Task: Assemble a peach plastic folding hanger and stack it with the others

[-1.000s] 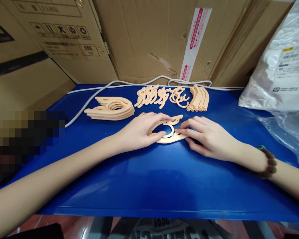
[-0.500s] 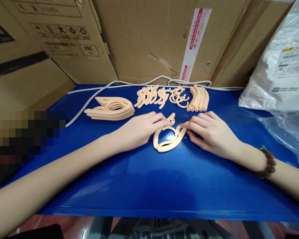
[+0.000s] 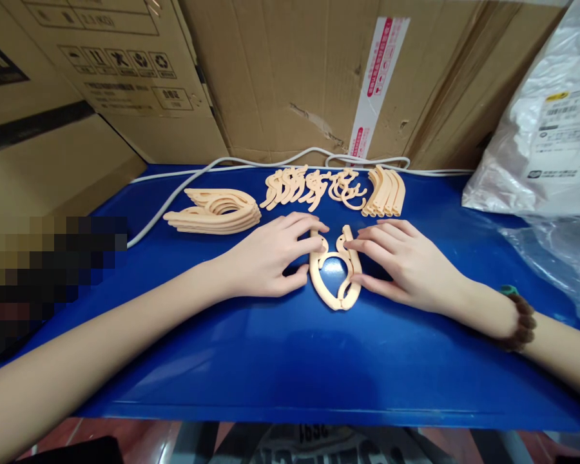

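A cream plastic folding hanger lies on the blue tabletop between my hands, its two arms folded up side by side around a curved inner piece. My left hand has its fingers on the upper part of the left arm, with the thumb at that arm's outer side. From the other side, my right hand grips the right arm, fingers near its upper end and thumb lower down. Fingertips cover parts of both upper ends.
Stacked folded hangers lie at the left. Behind are loose wavy pieces, hooks and curved arm pieces. A white cable runs along the back before cardboard boxes. A plastic-wrapped package stands at right.
The hanger has turned and come slightly nearer to me, and its arms now point away from me side by side. My left thumb has moved out to the left arm's side.
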Tool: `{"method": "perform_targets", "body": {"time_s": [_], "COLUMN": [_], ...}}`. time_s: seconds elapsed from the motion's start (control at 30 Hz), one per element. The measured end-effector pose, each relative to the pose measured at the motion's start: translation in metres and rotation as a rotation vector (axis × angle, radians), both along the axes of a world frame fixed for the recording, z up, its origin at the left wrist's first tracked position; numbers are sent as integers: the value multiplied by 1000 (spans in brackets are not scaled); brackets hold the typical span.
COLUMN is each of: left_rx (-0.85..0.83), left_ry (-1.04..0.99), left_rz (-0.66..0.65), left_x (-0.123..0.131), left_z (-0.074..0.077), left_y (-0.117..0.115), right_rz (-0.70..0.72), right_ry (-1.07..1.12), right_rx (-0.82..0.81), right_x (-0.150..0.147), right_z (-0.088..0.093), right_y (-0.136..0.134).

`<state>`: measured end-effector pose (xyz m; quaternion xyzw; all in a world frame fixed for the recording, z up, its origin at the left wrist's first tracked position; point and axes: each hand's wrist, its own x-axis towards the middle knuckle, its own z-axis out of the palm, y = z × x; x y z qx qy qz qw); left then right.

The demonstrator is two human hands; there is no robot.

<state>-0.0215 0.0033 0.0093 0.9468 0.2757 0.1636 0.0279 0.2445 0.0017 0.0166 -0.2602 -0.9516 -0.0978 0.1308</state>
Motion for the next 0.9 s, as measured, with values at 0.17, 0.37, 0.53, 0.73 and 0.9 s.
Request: {"method": "perform_targets", "body": {"time_s": [0.17, 0.37, 0.53, 0.73, 0.9], "left_rx": [-75, -203, -220, 52, 300], "left_ry": [-73, -125, -88, -115, -170], "left_rz": [-46, -42, 9, 31, 121], "left_x": [2, 2, 1, -1, -2], "left_z": [1, -5, -6, 0, 3], "left_y": [-3, -1, 0, -1, -5], "right_rz": [53, 158, 151, -145, -260], "right_ry": [38, -6, 26, 293, 466], "right_rx": [-161, -338, -345, -350, -586], "right_x": [2, 1, 0, 0, 1], "right_z": [-2, -4, 0, 5, 11], "right_y": [1, -3, -6, -3, -1]}}
